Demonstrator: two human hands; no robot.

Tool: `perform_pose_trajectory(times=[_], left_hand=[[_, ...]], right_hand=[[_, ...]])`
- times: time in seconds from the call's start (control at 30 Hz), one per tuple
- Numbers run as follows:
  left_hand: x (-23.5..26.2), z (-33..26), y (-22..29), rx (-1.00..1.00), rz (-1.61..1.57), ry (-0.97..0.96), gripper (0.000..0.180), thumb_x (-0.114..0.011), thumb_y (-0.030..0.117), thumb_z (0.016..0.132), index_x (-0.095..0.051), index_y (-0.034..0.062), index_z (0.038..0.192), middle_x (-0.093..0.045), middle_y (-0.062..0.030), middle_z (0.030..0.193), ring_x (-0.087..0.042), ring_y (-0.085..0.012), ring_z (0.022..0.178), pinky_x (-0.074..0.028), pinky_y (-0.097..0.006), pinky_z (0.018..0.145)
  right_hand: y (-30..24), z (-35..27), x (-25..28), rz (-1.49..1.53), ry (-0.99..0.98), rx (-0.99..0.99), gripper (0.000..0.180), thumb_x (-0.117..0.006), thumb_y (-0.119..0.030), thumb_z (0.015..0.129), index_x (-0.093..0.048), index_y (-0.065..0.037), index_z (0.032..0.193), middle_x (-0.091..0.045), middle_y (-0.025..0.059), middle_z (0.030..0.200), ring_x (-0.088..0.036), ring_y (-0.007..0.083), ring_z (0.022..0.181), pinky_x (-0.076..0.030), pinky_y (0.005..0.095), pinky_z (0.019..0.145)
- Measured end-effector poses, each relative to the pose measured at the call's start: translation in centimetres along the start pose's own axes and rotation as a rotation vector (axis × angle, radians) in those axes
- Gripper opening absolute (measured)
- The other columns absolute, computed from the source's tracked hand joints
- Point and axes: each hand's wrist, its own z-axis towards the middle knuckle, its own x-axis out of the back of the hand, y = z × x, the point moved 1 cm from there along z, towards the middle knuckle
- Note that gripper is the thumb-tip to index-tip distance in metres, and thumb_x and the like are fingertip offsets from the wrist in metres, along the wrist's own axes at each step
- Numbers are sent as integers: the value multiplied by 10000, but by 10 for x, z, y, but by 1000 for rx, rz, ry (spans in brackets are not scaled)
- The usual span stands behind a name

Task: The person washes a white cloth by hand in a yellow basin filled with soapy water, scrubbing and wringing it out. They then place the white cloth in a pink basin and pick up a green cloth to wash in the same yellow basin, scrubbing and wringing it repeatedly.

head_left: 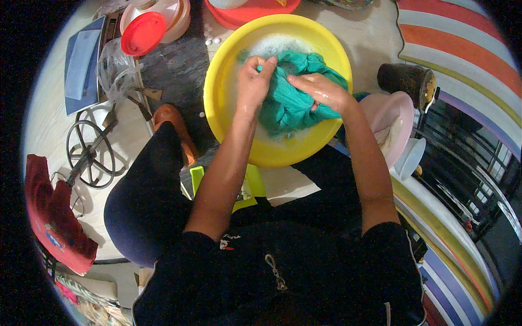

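My left hand (254, 87) pinches the green cloth (288, 101); my right hand (322, 91) clasps its folds. I should rub low inside the yellow basin (222, 103), containing the suds (274, 45).

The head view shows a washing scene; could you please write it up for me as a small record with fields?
Left grip: closed on the left part of the green cloth
Right grip: on the same cloth, thumb on top, fingers partly hidden
Cloth: bunched, within the yellow basin
Basin contents: white suds, thickest at the far side
Right of basin: pink tub
Left of basin: orange shoe
Upper left: round red lid-like piece
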Motion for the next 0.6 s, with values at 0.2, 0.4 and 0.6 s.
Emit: perform_pose_trajectory(times=[0.2, 0.4, 0.6], left_hand=[[0, 4, 3, -135, 42, 98, 340, -640, 255, 788, -466, 39, 591, -447, 20, 536, -386, -79, 512, -341, -263, 468], [-4, -11, 1, 7, 101, 72, 410, -576, 284, 834, -421, 30, 552, -383, 5, 497, -360, -69, 508, -327, -281, 452], [0, -6, -30, 4, 16, 130, 403, -539, 292, 857, -441, 31, 566, -395, 28, 537, -351, -75, 499, -303, -274, 443]], right_hand=[[9, 17, 8, 28, 304, 544, 322, -511, -331, 867, -584, -18, 862, -561, 15, 682, -493, 96, 623, -429, 265, 573], [6, 29, 2, 205, 545, 443, 357, -492, -290, 890, -545, 36, 1023, -549, 23, 929, -472, 96, 869, -382, 255, 798], [6, 30, -8, 710, 347, 369, 368, -520, -278, 868, -529, 22, 1082, -550, 59, 1046, -474, 137, 998, -355, 286, 892]])
